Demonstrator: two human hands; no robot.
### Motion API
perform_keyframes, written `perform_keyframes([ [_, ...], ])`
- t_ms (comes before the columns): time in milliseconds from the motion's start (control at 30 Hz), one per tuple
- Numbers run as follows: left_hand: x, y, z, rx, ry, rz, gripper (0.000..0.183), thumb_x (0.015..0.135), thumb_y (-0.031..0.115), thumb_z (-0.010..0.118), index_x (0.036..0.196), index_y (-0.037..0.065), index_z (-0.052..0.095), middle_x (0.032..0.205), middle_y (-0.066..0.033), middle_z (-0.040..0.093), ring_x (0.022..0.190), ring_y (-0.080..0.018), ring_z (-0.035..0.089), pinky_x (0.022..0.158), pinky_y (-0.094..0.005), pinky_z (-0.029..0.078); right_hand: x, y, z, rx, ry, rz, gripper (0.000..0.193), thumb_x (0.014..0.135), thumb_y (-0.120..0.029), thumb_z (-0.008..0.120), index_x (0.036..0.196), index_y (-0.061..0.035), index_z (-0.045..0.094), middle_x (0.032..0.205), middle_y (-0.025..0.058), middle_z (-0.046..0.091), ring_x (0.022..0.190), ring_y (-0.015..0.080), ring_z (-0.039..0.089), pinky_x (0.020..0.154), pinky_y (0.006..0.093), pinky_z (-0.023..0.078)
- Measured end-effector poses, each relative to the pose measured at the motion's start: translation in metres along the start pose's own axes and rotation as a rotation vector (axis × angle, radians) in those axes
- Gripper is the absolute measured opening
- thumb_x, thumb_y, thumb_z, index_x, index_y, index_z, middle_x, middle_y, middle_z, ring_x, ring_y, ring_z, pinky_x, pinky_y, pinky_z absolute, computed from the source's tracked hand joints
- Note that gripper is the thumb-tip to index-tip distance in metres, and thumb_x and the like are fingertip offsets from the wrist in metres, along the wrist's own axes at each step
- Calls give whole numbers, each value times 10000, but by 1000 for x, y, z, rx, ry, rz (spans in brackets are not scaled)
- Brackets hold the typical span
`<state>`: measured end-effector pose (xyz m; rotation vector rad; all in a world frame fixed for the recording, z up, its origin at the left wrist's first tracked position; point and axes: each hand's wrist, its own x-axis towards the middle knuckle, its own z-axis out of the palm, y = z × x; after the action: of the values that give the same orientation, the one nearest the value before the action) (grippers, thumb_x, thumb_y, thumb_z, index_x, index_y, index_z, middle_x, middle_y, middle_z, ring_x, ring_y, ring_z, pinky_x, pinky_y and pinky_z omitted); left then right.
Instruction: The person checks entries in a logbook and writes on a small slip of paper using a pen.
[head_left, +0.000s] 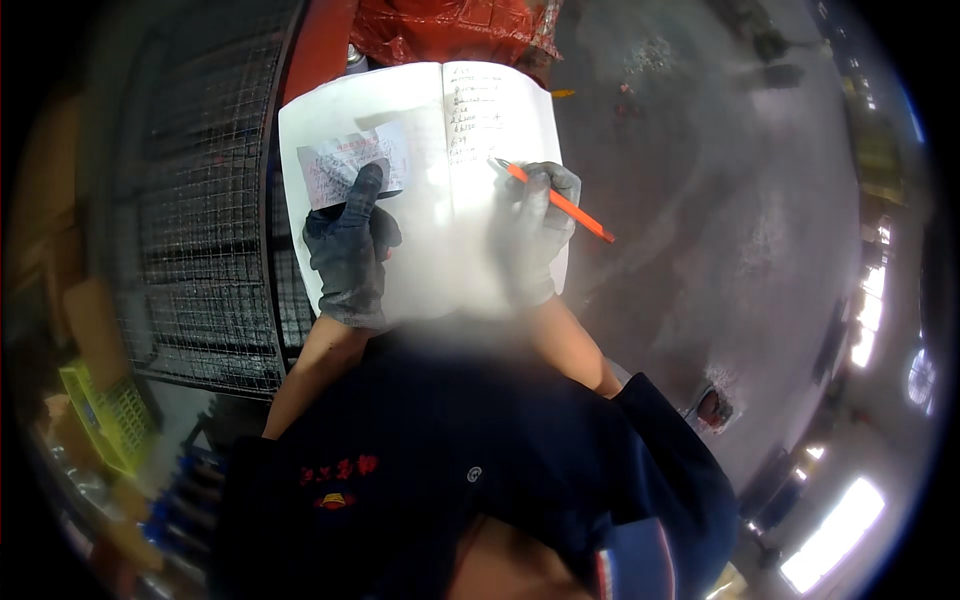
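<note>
An open notebook (420, 110) lies in front of me, its right page carrying several handwritten lines near the top. My left hand (350, 255), in a dark glove, pinches a small printed and handwritten paper slip (335, 165) under its thumb, over the left page. My right hand (540, 225), in a pale grey glove, is closed around an orange pen (565, 203). The pen's tip is at the lowest written lines; whether it touches the paper I cannot tell. A hazy blur covers the lower part of the pages.
Left of the notebook stands a black wire-mesh rack (190, 220). Crumpled red plastic (450, 30) sits beyond the notebook's far edge. A yellow-green plastic crate (105, 415) is at the lower left. Grey, stained floor (720, 200) stretches to the right.
</note>
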<state>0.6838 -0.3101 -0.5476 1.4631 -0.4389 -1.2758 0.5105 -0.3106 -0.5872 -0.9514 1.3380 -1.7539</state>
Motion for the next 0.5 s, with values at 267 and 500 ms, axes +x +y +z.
perform_keyframes([
  [267, 0, -2, -2, -7, -17, 21, 184, 890, 175, 769, 890, 38, 646, 541, -8, 533, 341, -95, 400, 355, -262, 327, 7, -5, 1, -31, -15, 8, 193, 1050, -157, 550, 1139, 14, 557, 981, 99, 636, 819, 131, 628, 733, 269, 519],
  [500, -1, 2, 0, 38, -19, 11, 199, 888, 175, 775, 899, 30, 639, 570, -17, 559, 344, -97, 409, 353, -261, 335, 48, -6, 8, -77, -77, -151, 293, 1081, -173, 490, 1272, 42, 543, 958, 108, 656, 861, 153, 662, 773, 297, 546],
])
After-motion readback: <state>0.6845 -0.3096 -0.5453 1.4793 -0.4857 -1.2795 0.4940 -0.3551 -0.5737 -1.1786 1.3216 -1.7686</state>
